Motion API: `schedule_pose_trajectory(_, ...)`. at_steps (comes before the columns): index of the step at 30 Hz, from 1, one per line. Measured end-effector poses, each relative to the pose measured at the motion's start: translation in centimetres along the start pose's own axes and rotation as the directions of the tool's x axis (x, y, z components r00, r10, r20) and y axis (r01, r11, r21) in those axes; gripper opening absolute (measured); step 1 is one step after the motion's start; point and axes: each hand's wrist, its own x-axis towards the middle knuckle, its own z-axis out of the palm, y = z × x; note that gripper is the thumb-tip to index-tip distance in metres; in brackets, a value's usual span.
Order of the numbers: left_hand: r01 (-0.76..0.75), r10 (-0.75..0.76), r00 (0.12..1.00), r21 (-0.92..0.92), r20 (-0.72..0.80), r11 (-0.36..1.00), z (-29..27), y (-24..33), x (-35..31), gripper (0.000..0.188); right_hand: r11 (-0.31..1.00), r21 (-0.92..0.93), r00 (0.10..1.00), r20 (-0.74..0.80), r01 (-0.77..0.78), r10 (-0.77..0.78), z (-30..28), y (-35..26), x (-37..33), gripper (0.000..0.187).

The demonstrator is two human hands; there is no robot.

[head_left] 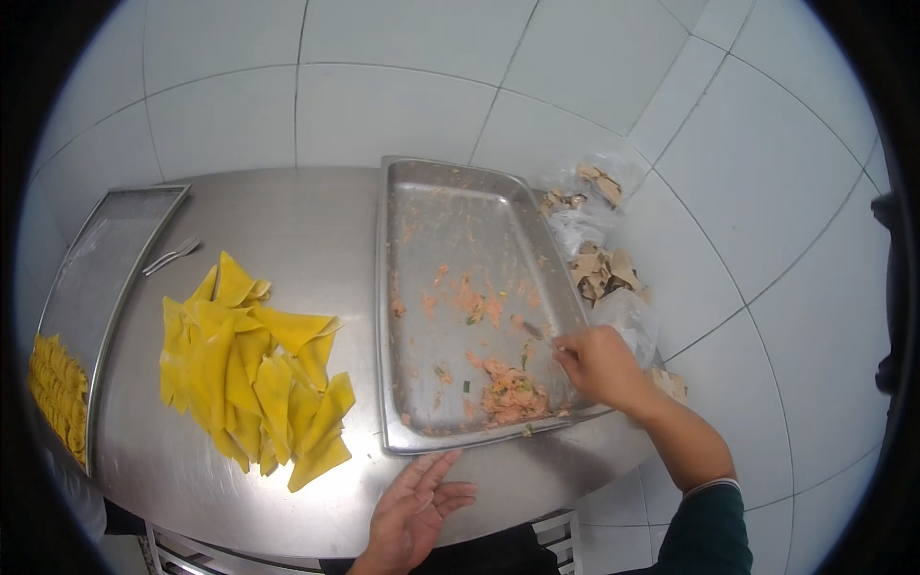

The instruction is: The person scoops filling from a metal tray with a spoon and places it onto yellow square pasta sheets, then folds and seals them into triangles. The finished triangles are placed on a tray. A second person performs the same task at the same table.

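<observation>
My right hand [602,364] is closed around a small metal utensil [533,330], its flat end reaching over the tray; its exact kind cannot be made out. Below that end, pinkish minced filling with green bits [515,395] is heaped in the near right part of a deep steel tray [450,230]. Smears of filling cling to the tray's floor and walls. My left hand [414,513], palm up with fingers apart, holds nothing, just in front of the tray's near rim. Left of the tray lies a loose pile of yellow dough wrappers [251,369].
On the far left, a shallow metal tray [96,259] bears rows of yellow folded pieces [57,388]. Two forks [172,256] lie beside it on the steel table [287,216]. Plastic bags and torn brown paper [604,273] crowd the deep tray's right side. Tiled walls rise behind.
</observation>
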Motion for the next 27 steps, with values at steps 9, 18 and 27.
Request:
schedule_pose_trajectory(9, -0.017, 0.017, 1.000, 0.010, -0.016, 1.000, 0.2, 0.1, -0.2, 0.062, 0.960, -0.221, 0.985, -0.065, -0.170, 0.160, 4.3, 3.9, 8.2, 0.014)
schedule_pose_trajectory(18, 0.027, -0.027, 0.998, 0.009, 0.053, 1.000, 0.0, 0.4, -0.3, 0.066, 0.983, -0.171, 0.989, 0.112, -0.072, 0.092, 4.9, 2.6, 8.5, 0.015)
schedule_pose_trajectory(27, 0.021, -0.020, 0.998, -0.016, 0.058, 1.000, -0.1, 0.4, -0.2, 0.065, 0.943, 0.008, 0.930, 0.163, 0.333, -0.329, 1.0, 1.1, 4.8, 0.015)
